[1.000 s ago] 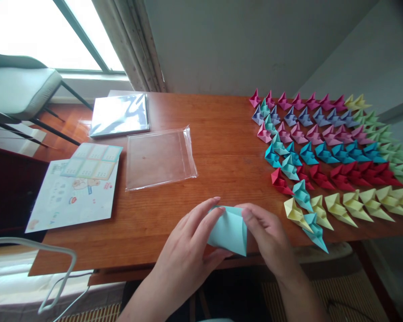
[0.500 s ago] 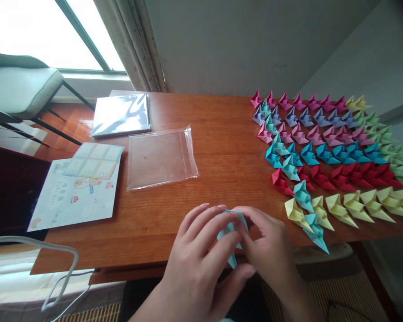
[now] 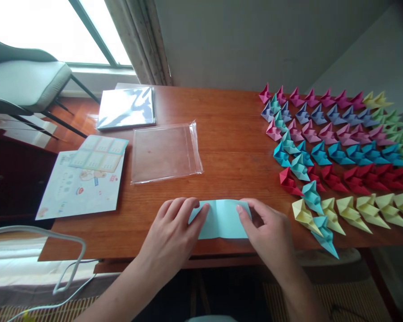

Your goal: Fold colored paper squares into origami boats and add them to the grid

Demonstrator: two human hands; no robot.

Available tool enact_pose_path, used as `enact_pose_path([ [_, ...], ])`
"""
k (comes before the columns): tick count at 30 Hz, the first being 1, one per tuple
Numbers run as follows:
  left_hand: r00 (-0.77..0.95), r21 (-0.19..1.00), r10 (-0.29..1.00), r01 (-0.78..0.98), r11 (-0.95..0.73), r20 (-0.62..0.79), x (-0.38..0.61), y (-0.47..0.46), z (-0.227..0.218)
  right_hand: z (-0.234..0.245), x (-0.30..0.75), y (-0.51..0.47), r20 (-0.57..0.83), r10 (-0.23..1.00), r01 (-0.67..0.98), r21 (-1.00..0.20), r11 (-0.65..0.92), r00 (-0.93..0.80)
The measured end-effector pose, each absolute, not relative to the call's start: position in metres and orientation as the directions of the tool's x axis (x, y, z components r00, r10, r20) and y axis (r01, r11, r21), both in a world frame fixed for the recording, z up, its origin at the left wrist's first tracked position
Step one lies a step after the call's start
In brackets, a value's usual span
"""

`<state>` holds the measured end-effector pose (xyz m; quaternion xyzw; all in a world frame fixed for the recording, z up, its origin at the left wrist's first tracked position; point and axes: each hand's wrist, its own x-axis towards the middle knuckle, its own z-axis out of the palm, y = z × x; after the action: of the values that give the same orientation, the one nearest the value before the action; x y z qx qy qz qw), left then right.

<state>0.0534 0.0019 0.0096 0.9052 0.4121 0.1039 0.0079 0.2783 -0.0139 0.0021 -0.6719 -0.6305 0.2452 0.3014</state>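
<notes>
A light blue folded paper [image 3: 221,219] lies flat near the front edge of the wooden table [image 3: 228,138]. My left hand [image 3: 171,235] presses its fingertips on the paper's left end. My right hand [image 3: 267,232] pinches the paper's right end with thumb and fingers curled. To the right, several rows of folded paper figures [image 3: 336,154] in pink, purple, blue, red, yellow and green cover the table, the closest being a yellow one [image 3: 304,216] and a teal one [image 3: 325,232].
A clear plastic sleeve [image 3: 164,152] lies behind my hands. A shiny pack [image 3: 126,107] sits at the back left, with printed instruction sheets [image 3: 83,183] by the left edge. A grey chair [image 3: 23,82] stands by the window. A white cable [image 3: 63,277] hangs below the table.
The blue paper, held up as a folded shape between both hands, has been spread into a flat rectangle on the table. My hands moved apart to its two ends.
</notes>
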Motion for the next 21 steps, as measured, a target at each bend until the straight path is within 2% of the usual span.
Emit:
enact_pose_path([
  [4, 0.718, 0.008, 0.695, 0.695, -0.718, 0.038, 0.060, 0.008, 0.013, -0.004, 0.282, -0.013, 0.172, 0.985, 0.807, -0.585, 0.088, 0.018],
  [8, 0.766, -0.056, 0.643, 0.641, -0.765, -0.018, 0.060, 0.012, 0.014, -0.006, 0.286, -0.012, 0.222, 0.974, 0.842, -0.516, 0.159, -0.047],
  [21, 0.839, -0.132, 0.541, 0.530, -0.837, -0.059, 0.062, 0.020, 0.019, -0.006, 0.290, -0.010, 0.218, 0.973, 0.827, -0.534, 0.178, -0.069],
])
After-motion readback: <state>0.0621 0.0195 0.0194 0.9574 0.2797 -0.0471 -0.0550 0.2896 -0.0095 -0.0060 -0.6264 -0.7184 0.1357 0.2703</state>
